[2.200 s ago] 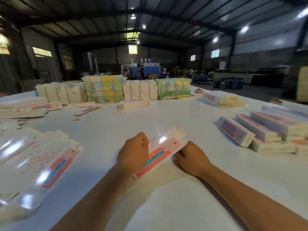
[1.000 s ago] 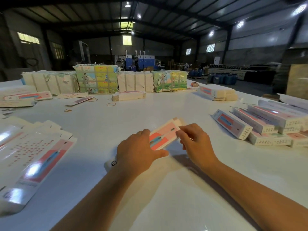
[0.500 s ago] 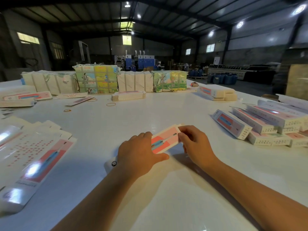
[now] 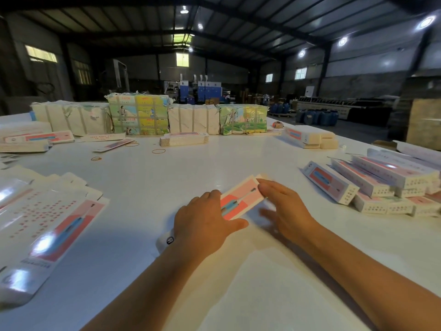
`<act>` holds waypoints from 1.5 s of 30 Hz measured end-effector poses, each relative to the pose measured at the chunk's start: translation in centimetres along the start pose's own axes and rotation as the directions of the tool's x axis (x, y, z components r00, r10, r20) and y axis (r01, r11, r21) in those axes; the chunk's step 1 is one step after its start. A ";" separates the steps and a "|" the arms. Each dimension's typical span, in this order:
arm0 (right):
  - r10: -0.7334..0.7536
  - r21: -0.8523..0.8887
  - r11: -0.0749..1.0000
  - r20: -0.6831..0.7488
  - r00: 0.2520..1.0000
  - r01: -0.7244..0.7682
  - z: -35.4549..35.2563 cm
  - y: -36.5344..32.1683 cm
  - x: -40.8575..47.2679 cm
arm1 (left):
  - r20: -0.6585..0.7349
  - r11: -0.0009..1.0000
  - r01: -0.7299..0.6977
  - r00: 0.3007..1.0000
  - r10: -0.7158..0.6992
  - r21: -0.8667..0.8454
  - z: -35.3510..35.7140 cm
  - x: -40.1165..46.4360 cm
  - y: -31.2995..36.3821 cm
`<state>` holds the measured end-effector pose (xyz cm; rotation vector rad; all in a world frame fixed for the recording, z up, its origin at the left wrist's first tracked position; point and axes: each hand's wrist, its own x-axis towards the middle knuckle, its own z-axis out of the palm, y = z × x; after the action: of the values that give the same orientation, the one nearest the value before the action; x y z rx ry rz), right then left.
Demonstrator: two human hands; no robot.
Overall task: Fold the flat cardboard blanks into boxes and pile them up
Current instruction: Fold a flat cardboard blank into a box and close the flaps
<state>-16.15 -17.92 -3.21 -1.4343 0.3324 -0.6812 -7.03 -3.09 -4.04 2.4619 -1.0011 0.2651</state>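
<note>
A long pink-and-red box with a blue toothbrush print (image 4: 241, 199) lies on the white table (image 4: 214, 163) in front of me. My left hand (image 4: 205, 225) lies over its near half, thumb curled along its right side, gripping it. My right hand (image 4: 286, 209) is at the far end, fingers stretched over the end flap and blurred. A fanned pile of flat glossy blanks (image 4: 45, 218) lies at the left. A pile of folded boxes (image 4: 381, 187) sits at the right.
Bundled paper packs (image 4: 148, 115) line the far side of the table, with a low stack of blanks (image 4: 183, 139) before them. More boxes (image 4: 307, 137) lie far right and far left (image 4: 35, 139). Rubber bands (image 4: 158, 151) are scattered on the table.
The blank lay flat under both hands at first; it has since been raised into a box shape. My right hand has gone from pinching the far end to stretching its fingers over it.
</note>
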 end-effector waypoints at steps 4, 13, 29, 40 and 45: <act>-0.185 -0.095 0.978 0.030 0.982 0.187 0.5 0.3 -0.6 | 0.022 1.000 0.005 1.000 -0.005 -0.006 -0.1 -0.3 0.1; -0.309 -0.749 0.563 0.200 0.930 0.348 0.4 1.2 -0.8 | -0.009 0.996 -0.021 1.000 0.022 0.087 -0.2 -0.4 -0.3; 0.226 0.307 0.924 0.047 0.973 -0.229 -0.3 0.3 0.8 | -0.160 0.970 -0.124 0.974 0.159 0.209 0.3 0.0 -0.3; -0.389 -0.503 0.787 0.045 0.920 0.357 0.3 0.2 -1.7 | -0.207 0.962 -0.140 0.960 0.191 0.235 0.4 -0.3 -0.2; -0.439 -0.572 0.715 0.078 0.895 0.401 0.6 0.5 -1.8 | -0.210 0.969 -0.142 0.960 0.185 0.202 0.5 -0.4 0.1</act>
<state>-17.12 -16.37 -3.91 -2.1165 0.2708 -1.0610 -7.40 -3.15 -4.57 2.4409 -1.1240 0.7088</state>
